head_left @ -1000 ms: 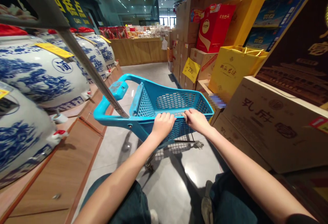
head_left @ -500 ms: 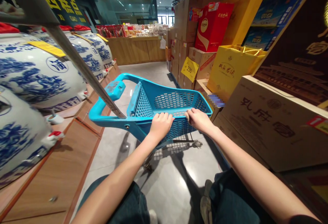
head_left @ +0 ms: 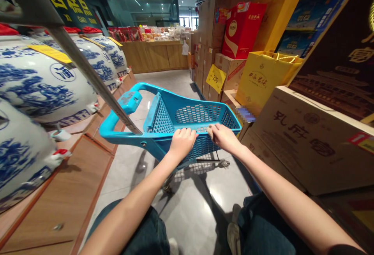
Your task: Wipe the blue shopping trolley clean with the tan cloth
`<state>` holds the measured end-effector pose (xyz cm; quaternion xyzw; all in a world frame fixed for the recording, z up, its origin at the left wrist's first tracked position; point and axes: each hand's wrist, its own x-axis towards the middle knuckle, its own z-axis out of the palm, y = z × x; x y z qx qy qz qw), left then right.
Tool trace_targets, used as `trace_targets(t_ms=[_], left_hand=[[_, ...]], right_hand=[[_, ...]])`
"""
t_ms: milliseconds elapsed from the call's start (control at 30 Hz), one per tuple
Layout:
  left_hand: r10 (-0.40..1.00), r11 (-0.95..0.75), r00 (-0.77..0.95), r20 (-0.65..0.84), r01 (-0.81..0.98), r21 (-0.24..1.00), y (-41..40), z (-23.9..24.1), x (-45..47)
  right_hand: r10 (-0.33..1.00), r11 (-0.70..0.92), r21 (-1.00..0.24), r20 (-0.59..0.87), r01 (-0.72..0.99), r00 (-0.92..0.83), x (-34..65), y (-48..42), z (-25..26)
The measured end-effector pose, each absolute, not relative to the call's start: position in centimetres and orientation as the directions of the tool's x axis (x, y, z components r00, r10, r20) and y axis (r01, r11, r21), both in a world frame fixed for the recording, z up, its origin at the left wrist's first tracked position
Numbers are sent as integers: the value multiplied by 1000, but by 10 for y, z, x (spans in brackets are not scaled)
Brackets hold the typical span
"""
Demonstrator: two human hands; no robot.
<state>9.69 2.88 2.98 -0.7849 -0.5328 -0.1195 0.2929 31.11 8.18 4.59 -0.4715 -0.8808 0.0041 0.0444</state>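
As my left hand [head_left: 183, 143] and right hand [head_left: 224, 136] clasp the blue cart [head_left: 189, 101] by its rim, jars [head_left: 37, 89] at ten o'clock

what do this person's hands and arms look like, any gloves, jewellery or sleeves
The left hand and right hand are ungloved, with no ring visible. Both forearms are uncovered, with no watch or bracelet showing. A plain, dark sleeve edges in on the right arm at the bottom corner; no left sleeve is in view.

Jars [head_left: 37, 80] ranged left of shopping cart [head_left: 198, 114]; cartons [head_left: 282, 144] stacked right of it; table [head_left: 152, 57] placed beyond it.
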Motion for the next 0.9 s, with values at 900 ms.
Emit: trace_targets(t_ms=[900], left_hand=[[807, -292, 391, 443, 916, -276, 27, 34, 97]], right_hand=[[895, 437, -25, -91, 899, -437, 327, 94, 67]])
